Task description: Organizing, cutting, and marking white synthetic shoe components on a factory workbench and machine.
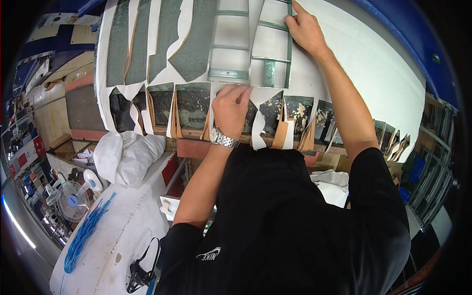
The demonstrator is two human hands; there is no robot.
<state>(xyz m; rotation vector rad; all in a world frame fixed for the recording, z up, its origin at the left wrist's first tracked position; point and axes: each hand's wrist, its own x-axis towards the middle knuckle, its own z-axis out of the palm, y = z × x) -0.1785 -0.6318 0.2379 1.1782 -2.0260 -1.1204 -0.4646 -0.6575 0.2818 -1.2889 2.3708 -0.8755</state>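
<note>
Two long metal cutting dies [229, 47], open frames with crossbars and green-tinted edges, lie side by side on a white sheet [354, 29] with a tan underside. At the upper right, my right hand [306, 32] grips the outer side of the right cutting die [288, 64] between thumb and fingers. My left hand [230, 109], with a metal watch [223, 138] on its wrist, is closed at the near end of the dies. Its fingertips pinch together beside their corners; what lies between them is hidden. Tall cut-outs left of the dies bare a green board [191, 44].
Ragged sheet strips [281, 132] hang over the near edge of the worn dark board. Blue machine parts [418, 39] border the far right. At the left are a white bundle [130, 157], a fan [73, 200], blue cords [88, 236] and a black strap [141, 273] on a white surface.
</note>
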